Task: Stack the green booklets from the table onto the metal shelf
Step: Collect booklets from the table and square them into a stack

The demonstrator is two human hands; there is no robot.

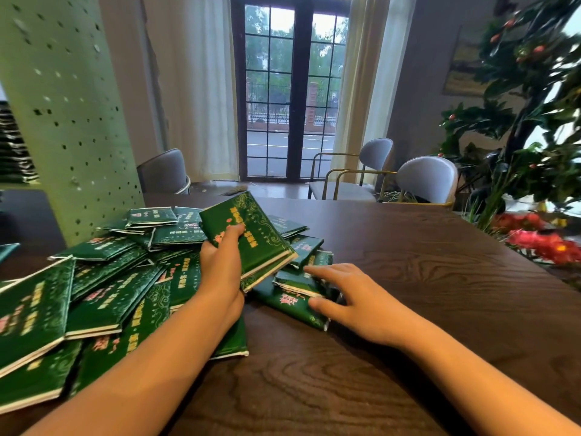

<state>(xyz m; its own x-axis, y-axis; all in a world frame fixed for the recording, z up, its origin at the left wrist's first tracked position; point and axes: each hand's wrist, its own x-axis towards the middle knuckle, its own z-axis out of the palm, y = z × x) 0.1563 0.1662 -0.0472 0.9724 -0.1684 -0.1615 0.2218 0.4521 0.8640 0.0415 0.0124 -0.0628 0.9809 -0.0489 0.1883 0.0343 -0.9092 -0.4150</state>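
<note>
Far left: pale green perforated metal shelf (pixel 72 121). Dark stacks (pixel 14 146) on it are blurred; I guess booklets already placed. Scattered pile of glossy green booklets (pixel 110 294) covers left of dark wooden table (pixel 408 278); most work remains, I judge. Left hand (pixel 220 265) grips lifted bundle (pixel 251 237). Right hand (pixel 355 303) flat, fingers straight, touching loose booklet (pixel 292 302).

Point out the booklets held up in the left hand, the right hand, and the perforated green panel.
held booklets (pixel 261 228): head view, on the top cover.
right hand (pixel 358 298): head view, on the back of the hand.
perforated green panel (pixel 63 105): head view, on its flat face.
</note>
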